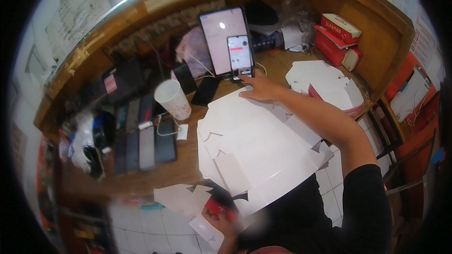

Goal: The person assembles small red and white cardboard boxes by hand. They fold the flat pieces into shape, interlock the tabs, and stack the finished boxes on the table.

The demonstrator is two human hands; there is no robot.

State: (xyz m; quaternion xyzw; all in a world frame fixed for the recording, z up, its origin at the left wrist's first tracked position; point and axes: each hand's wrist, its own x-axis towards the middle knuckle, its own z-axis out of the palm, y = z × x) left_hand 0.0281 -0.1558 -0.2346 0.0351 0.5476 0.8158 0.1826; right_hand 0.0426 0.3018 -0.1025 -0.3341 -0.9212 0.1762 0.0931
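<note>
Nearest the camera: the person's black sleeve (365, 193), at the right, with the forearm running inward over the work. Large white card sheet (254, 136), creased and tabbed, lies flat on the wooden table (188, 175), its near part overhanging the edge above the lap. Hands well apart. Right hand (260, 87) sits at the sheet's far end, thumb and forefinger spread, forefinger at the foot of an upright phone (240, 56) that leans against a tablet (214, 37); whether the palm bears on the card cannot be told. Left hand (217, 220) is low, beside the near edge, fingers curled on a red-faced card piece (215, 205); pale flaps (181, 198) show next to it, join to the large sheet unclear. Stacked white card (320, 77) lies to the right; a paper cup (173, 99) stands left of the sheet. Handling, judged: light, springy board, stiff across panels, weak along creases; the smooth face probably slides easily, and thin tabs could bend or tear. Best hold: broad panels or straight edges, flat fingers, both sides supported, clear of the notched corners.
</note>
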